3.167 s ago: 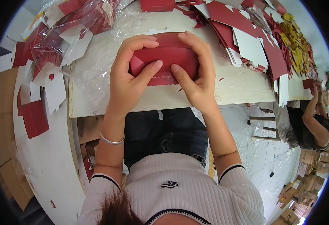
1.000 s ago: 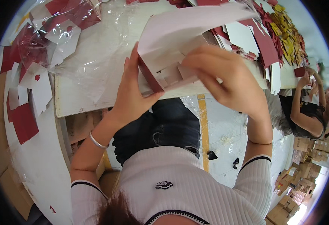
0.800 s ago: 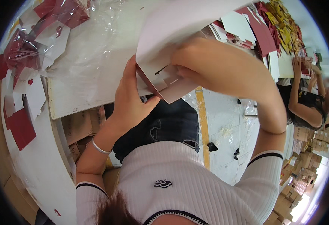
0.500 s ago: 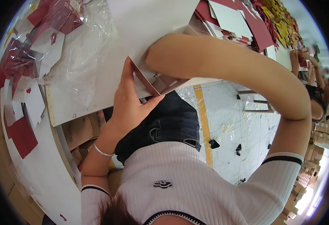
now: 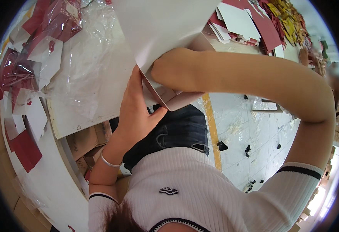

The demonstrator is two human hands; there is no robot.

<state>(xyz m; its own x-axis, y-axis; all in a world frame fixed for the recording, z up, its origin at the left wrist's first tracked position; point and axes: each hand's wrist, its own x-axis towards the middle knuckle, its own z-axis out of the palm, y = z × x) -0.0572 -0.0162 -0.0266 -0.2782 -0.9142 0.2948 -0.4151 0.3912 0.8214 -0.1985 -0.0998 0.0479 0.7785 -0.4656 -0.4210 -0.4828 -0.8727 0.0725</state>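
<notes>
A box (image 5: 188,101) with a pale inside tilts at the table edge in front of me, its large white flap (image 5: 165,23) standing up at the far side. My left hand (image 5: 136,102) grips the box's left wall, with the thumb at the near corner and the fingers along the outside. My right hand (image 5: 167,69) reaches down inside the box from the right. Its fingers are hidden by the wrist and the box wall, so what they touch cannot be seen.
Clear plastic wrap (image 5: 86,73) lies on the white table (image 5: 71,120), beside red and white card boxes (image 5: 24,150) at left. Stacked white and red cards (image 5: 239,25) lie at far right, near a pile of yellow and red packets (image 5: 287,19). Another person's hands (image 5: 312,62) show at the right.
The box has come nearer and tips more toward me, its white flap rising higher. My right forearm has shifted slightly nearer, the hand still inside. My left hand keeps its hold.
</notes>
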